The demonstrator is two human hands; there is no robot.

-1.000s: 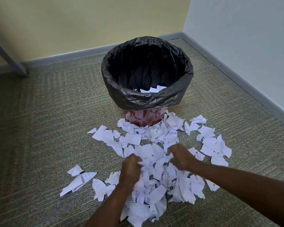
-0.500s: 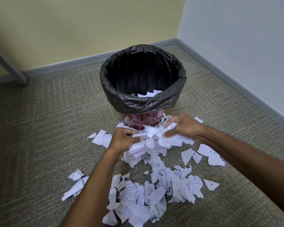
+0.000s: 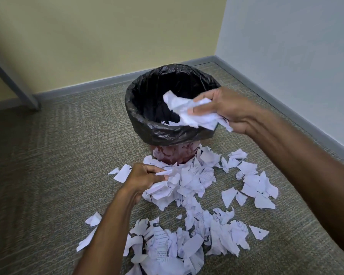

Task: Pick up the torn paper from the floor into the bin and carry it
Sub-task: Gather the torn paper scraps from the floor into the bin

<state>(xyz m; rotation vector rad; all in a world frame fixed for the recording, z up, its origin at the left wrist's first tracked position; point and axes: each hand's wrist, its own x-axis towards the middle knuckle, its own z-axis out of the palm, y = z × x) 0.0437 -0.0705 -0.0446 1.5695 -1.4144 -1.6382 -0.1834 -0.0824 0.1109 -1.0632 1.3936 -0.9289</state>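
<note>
A red bin [image 3: 173,153] lined with a black bag [image 3: 147,120] stands on the carpet near the room's corner, with a few paper scraps inside. My right hand [image 3: 228,110] is above the bin's near right rim, shut on a crumpled bunch of torn paper [image 3: 187,110] that hangs over the opening. My left hand [image 3: 145,177] is low in front of the bin's base, closed on a clump of torn paper [image 3: 167,187] just above the floor. Many white torn pieces [image 3: 187,245] lie scattered on the carpet in front of the bin.
Loose scraps [image 3: 254,185] spread to the right of the bin and a few lie at the left [image 3: 93,219]. A grey leg of furniture [image 3: 14,86] slants down at the far left. Walls with grey skirting [image 3: 286,108] close the corner behind and to the right.
My right hand has lifted its bunch of paper from in front of the bin up over the bin's rim. My left hand stays low with its clump.
</note>
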